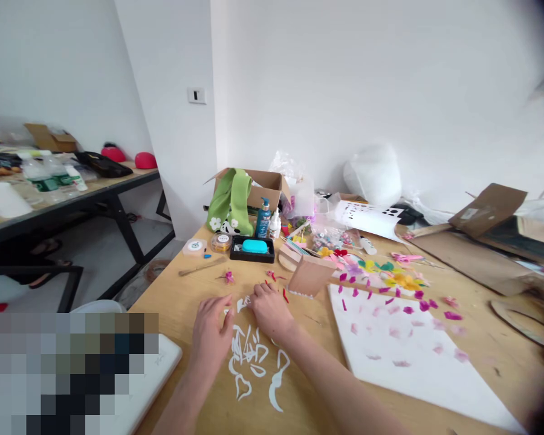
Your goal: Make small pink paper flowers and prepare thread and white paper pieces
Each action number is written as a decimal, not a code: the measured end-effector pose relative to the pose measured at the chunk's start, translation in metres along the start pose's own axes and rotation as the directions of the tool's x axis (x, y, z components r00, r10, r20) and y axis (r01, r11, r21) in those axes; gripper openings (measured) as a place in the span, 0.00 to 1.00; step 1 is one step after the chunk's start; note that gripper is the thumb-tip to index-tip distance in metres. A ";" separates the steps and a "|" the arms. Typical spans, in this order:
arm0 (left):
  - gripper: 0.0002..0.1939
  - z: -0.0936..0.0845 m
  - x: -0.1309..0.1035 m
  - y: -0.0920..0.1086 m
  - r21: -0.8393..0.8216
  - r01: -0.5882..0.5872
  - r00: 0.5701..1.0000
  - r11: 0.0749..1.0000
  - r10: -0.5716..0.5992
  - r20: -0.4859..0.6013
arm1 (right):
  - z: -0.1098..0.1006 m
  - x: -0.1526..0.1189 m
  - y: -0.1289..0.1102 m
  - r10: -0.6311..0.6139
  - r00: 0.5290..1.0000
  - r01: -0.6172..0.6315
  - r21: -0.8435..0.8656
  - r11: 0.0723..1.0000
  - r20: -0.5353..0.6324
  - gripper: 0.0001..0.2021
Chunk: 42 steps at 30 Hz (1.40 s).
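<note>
Several thin white cut-out pieces (249, 350) lie on the wooden table between and in front of my forearms. My left hand (214, 320) rests beside them, its thumb and fingers apart, with nothing seen in it. At the far end of the cut-outs, my right hand (268, 305) has its fingers bent down at a small white piece (242, 304); its fingertips are partly hidden, so whether it grips the piece is unclear. Small red pieces (285, 295) lie just beyond my right hand. A curved white cut-out (277, 380) is below my right forearm.
A white board (390, 344) with pink and purple petals lies at the right. Behind are a black tray (252, 257) with a turquoise case, a blue bottle (263, 219), a green bag (231, 202), and a cardboard box (268, 181). Coloured flowers (405, 280) lie at the right back.
</note>
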<state>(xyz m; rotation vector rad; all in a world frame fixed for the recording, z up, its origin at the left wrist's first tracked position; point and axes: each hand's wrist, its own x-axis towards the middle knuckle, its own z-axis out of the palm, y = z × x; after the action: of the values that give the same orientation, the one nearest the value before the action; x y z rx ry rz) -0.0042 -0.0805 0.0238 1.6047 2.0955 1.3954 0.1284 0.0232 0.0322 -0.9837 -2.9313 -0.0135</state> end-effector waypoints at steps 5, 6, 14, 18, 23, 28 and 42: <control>0.15 0.000 0.001 0.000 -0.018 0.008 1.000 1.000 -0.008 0.008 | -0.003 0.003 0.001 0.024 1.000 -0.024 0.065 0.998 -0.007 0.10; 0.15 0.000 0.001 0.000 -0.024 0.012 1.000 1.000 -0.012 0.010 | -0.004 0.003 0.003 0.045 0.999 -0.043 0.087 0.995 -0.017 0.10; 0.15 -0.001 -0.002 0.005 -0.104 0.038 0.996 0.994 -0.030 0.081 | -0.020 -0.019 0.008 0.261 0.963 -0.211 0.416 0.884 -0.068 0.15; 0.13 0.000 -0.003 0.012 -0.169 0.063 0.982 0.984 -0.030 0.187 | -0.019 -0.035 -0.002 0.244 0.969 -0.185 0.570 0.801 -0.029 0.14; 0.09 0.002 -0.005 0.017 -0.216 0.113 0.951 0.970 -0.043 0.307 | -0.014 -0.043 -0.012 0.239 0.971 -0.168 0.652 0.739 -0.021 0.13; 0.09 0.003 -0.005 0.017 -0.256 0.214 0.924 0.943 -0.111 0.365 | -0.020 -0.047 -0.014 0.255 0.967 -0.176 0.673 0.718 -0.020 0.13; 0.11 0.003 -0.001 0.007 -0.472 0.401 0.912 0.785 -0.298 0.281 | -0.013 -0.090 -0.074 0.131 0.979 -0.186 0.406 0.895 0.159 0.06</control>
<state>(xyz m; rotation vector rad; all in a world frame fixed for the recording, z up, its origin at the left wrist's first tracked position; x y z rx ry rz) 0.0022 -0.0795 0.0270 1.0177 1.5996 1.4383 0.1559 -0.0904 0.0410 -1.1735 -2.7627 0.6808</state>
